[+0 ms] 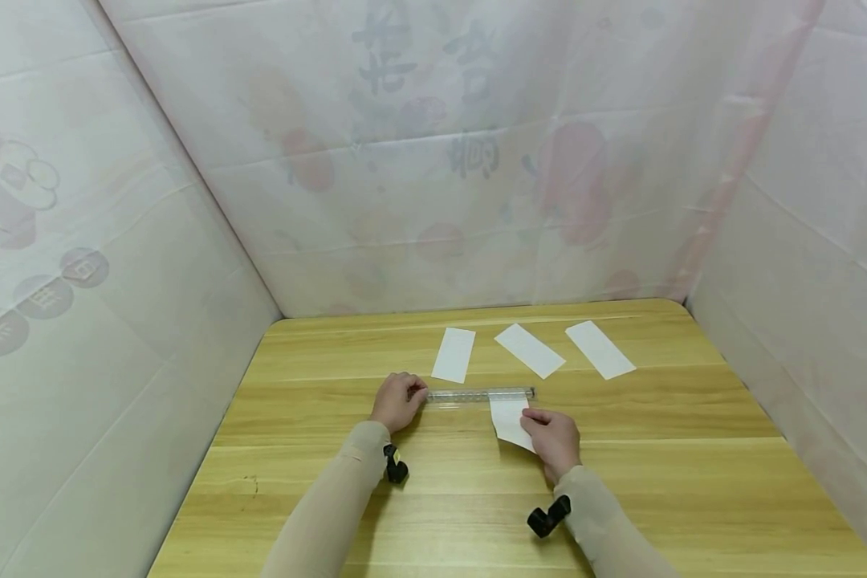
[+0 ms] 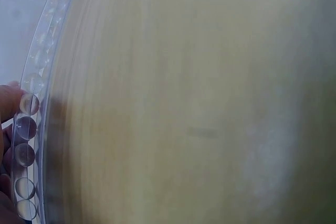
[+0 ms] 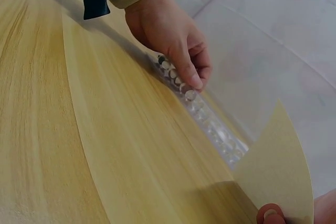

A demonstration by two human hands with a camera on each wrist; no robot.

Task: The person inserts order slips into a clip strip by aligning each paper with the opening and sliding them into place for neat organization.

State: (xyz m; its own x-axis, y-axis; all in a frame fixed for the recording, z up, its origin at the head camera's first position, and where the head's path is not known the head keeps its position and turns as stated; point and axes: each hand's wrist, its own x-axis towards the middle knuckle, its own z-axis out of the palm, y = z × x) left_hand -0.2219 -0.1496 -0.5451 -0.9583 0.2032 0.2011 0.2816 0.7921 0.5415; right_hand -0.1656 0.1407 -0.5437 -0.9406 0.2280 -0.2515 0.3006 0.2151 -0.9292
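A clear plastic tube filled with a row of clear balls lies crosswise on the table. My left hand grips its left end between thumb and fingers. A white paper slip meets the tube near its right end, its upper edge against or around it; I cannot tell which. My right hand pinches the slip's lower right side. In the right wrist view the slip is bent upward, with the right thumb on it. The left hand hides the tube's left tip.
Three more white paper slips, a left one, a middle one and a right one, lie flat behind the tube. Fabric walls stand along the wooden table's back and sides.
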